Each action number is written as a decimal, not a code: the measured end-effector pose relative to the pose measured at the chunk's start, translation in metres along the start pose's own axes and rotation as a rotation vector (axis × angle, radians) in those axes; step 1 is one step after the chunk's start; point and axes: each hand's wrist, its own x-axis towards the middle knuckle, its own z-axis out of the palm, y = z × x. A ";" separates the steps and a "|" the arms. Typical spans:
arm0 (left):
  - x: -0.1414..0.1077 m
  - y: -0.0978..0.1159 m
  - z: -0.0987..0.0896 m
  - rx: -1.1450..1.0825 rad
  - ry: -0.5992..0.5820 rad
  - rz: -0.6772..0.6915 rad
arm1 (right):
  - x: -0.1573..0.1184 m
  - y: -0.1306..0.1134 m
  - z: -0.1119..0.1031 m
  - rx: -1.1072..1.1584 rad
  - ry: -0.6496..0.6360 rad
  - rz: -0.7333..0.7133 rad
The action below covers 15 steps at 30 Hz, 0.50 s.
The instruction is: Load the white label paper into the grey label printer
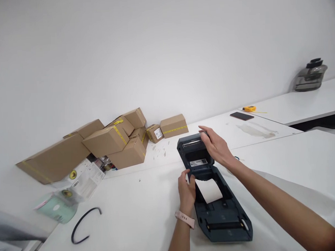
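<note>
A dark blue-grey label printer (224, 215) stands on the white table in front of me, its lid (191, 139) raised at the far end. Inside the bay a white paper label roll (210, 190) shows, with its loose end curling toward me. My right hand (215, 145) grips the lid's upper right edge, thumb inside and fingers over the outside. Near the hinge, my left hand (187, 189) holds the left side of the printer's body, its fingers curled round the rim. A pink wristband sits on the left wrist.
Taped cardboard boxes (107, 141) are piled against the wall at the left, beside plastic-wrapped packets (86, 181) and a mint-green pouch (57, 208). A black curved strip (77, 227) lies front left. A phone (241, 116), yellow tape measure (249, 109) and clear jug (309, 76) are far right.
</note>
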 end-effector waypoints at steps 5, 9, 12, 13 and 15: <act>-0.005 -0.011 0.006 0.086 -0.034 0.021 | 0.019 0.020 0.007 -0.022 0.063 -0.013; -0.005 -0.013 0.007 0.140 -0.032 0.025 | -0.029 0.029 0.004 -0.104 0.266 -0.332; -0.003 -0.015 0.008 0.169 -0.033 0.034 | -0.072 0.040 0.006 -0.158 -0.222 -0.491; -0.003 -0.015 0.009 0.178 -0.038 0.036 | -0.081 0.045 0.009 -0.189 -0.417 -0.506; -0.003 -0.014 0.009 0.192 -0.050 0.034 | -0.093 0.055 0.017 -0.272 -0.708 -0.502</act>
